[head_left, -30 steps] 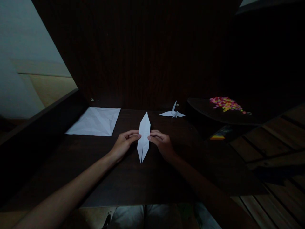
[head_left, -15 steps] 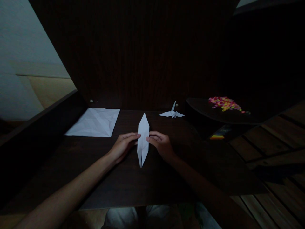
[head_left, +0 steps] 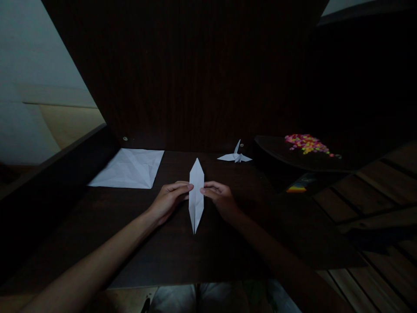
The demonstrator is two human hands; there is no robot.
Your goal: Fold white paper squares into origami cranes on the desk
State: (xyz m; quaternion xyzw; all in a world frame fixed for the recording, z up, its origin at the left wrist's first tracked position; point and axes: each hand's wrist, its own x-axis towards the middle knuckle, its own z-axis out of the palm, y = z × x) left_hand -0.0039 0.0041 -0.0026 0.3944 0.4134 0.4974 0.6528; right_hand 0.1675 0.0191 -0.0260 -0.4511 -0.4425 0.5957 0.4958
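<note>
Between my two hands is a white folded paper point(head_left: 196, 187), long and narrow, pointed at both ends, with a slit down its near half. My left hand point(head_left: 171, 198) pinches its left edge, thumb on top and fingers behind. On the right edge my right hand point(head_left: 221, 198) grips it the same way. The fingertips under the paper are hidden. Beyond my right hand a finished-looking white paper crane point(head_left: 237, 158) rests on the dark table point(head_left: 169, 256). A creased white sheet of paper point(head_left: 130, 168) lies flat to the left of my left hand.
A dark upright panel point(head_left: 189, 78) closes off the back of the table, and a low dark side board point(head_left: 55, 163) runs along the left. On a raised curved shelf point(head_left: 273, 150) at the right lies a heap of small colourful pieces point(head_left: 308, 143).
The folded paper has shifted slightly toward me, and its two near points now lie closer together. Both hands keep their hold on its edges.
</note>
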